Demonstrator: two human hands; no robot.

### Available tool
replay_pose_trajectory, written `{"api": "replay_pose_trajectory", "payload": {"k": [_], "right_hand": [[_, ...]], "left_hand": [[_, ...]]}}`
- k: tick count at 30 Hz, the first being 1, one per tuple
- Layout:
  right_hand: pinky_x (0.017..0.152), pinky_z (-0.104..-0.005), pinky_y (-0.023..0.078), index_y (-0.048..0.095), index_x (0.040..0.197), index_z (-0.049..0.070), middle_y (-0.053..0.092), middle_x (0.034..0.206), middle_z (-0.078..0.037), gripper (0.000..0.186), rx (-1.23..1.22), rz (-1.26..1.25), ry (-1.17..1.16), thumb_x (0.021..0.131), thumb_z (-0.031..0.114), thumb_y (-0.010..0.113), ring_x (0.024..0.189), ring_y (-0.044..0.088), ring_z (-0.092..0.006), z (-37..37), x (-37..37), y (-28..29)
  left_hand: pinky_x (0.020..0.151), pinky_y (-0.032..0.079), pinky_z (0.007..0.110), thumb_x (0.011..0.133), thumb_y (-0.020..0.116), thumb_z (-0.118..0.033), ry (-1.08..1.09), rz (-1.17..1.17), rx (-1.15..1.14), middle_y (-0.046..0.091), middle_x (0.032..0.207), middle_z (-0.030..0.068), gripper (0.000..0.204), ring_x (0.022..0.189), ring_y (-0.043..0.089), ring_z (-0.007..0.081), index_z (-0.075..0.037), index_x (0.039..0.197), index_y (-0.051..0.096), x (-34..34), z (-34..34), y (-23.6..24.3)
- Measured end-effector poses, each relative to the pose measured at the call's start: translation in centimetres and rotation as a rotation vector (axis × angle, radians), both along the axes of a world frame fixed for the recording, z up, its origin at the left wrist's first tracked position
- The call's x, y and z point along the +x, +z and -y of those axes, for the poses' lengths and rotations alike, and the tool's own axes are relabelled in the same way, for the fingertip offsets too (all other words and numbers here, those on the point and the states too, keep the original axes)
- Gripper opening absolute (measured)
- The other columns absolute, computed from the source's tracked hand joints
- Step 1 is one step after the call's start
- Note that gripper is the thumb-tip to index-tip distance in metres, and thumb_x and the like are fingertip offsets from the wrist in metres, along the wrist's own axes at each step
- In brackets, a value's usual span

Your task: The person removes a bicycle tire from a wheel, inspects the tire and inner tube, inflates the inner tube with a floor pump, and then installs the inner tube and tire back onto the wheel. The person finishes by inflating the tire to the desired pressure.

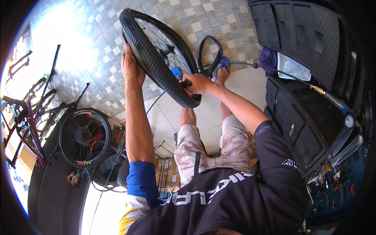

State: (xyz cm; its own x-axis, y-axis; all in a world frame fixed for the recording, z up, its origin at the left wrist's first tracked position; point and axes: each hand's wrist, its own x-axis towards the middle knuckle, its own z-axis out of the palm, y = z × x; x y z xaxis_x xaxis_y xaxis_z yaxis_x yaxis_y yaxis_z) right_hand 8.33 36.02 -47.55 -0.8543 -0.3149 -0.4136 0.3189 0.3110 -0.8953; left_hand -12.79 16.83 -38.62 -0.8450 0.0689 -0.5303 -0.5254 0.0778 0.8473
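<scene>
The person's left hand lies against a bicycle wheel, fingers extended along the tread; the right hand closes its fingers around a black inner tube at the tilted wheel's near end, above the tiled floor

Left hand, fingers extended, arm nearly straight; right hand curled, elbow bent.

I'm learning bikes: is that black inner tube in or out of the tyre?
At least partly out: an inner tube loop shows outside the tyre, by the right hand.
</scene>
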Motion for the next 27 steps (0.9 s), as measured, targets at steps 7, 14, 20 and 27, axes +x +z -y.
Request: {"api": "replay_pose_trajectory", "payload": {"k": [7, 14, 20, 27], "right_hand": [[0.075, -0.0291, 0.051, 0.060, 0.113, 0.003, 0.067, 0.096, -0.006, 0.023, -0.411, 0.219, -0.524, 0.091, 0.005, 0.062, 0.084, 0.063, -0.0125, 0.3, -3.7, 3.2], [0.072, -0.0466, 0.056, 0.060, 0.121, 0.007, 0.073, 0.092, -0.019, 0.029, -0.091, 0.075, -0.419, 0.093, 0.017, 0.065, 0.080, 0.073, -0.0359, 0.6, -6.4, 7.2], [0.090, -0.0481, 0.056, 0.055, 0.134, 0.002, 0.073, 0.113, -0.024, 0.080, 0.030, -0.118, -0.045, 0.077, 0.050, 0.084, 0.104, 0.070, -0.0444, -3.9, -8.4, 11.2], [0.099, -0.0468, 0.049, 0.018, 0.158, -0.011, 0.066, 0.121, -0.025, 0.146, 0.389, -0.215, 0.251, 0.054, 0.052, 0.099, 0.112, 0.065, -0.0421, -2.2, -4.9, 11.9]], "left_hand": [[0.102, 0.053, 0.044, 0.072, 0.098, -0.027, -0.206, -0.063, -0.178, 0.044, 0.147, 0.0163, 0.119, 0.131, 0.052, 0.0301, -0.005, 0.160, 0.022, 18.1, -0.6, 0.9], [0.088, 0.055, 0.039, 0.077, 0.090, -0.019, -0.198, -0.050, -0.496, 0.065, 0.112, 0.0217, 0.088, 0.101, 0.067, 0.0277, 0.007, 0.140, 0.035, 21.0, -3.0, -0.8], [0.087, 0.056, 0.033, 0.083, 0.073, 0.002, -0.320, -0.103, -0.380, 0.065, 0.112, 0.0124, 0.059, 0.097, 0.066, 0.0181, 0.002, 0.132, 0.040, 13.8, -1.7, 6.9], [0.079, 0.058, 0.035, 0.082, 0.076, -0.008, -0.238, -0.157, -0.345, 0.066, 0.112, 0.0192, 0.069, 0.098, 0.068, 0.0246, 0.006, 0.142, 0.043, 10.9, -2.1, 8.2]]}}
